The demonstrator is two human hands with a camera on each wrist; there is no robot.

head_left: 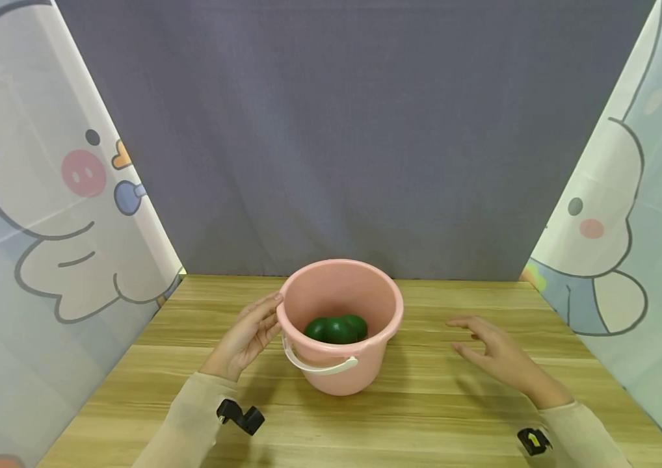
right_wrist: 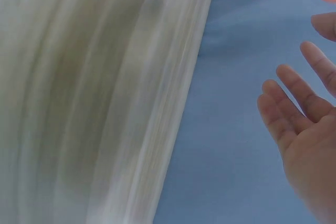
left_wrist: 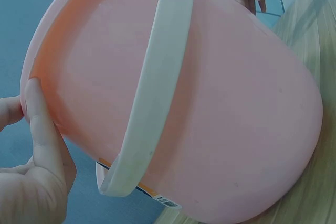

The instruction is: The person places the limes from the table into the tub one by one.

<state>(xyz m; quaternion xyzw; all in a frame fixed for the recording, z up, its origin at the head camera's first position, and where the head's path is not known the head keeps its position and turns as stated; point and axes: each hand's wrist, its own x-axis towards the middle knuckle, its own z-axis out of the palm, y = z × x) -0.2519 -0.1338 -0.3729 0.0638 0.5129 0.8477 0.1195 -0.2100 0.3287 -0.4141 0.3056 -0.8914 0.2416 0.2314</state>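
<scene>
A pink bucket [head_left: 374, 361] with a white carry handle [head_left: 324, 370] is on the wooden table, its mouth tipped toward the head camera's view. Inside it lie dark green, glossy, rounded things [head_left: 339, 330], close together at the bottom. My left hand [head_left: 244, 339] is at the bucket's left rim. In the left wrist view, nearly straight fingers [left_wrist: 42, 124] touch the rim and the outer wall just under it. Apart from the bucket on the right, my right hand [head_left: 501, 356] hovers over the table, fingers relaxed and holding nothing.
The wooden table [head_left: 454, 416] ends at a grey cloth backdrop [head_left: 337, 130]. Cartoon-printed curtains [head_left: 73, 273] hang on both sides. A small barcode label [left_wrist: 167, 201] shows on the bucket's side. Black devices [head_left: 240, 416] sit on both wrists.
</scene>
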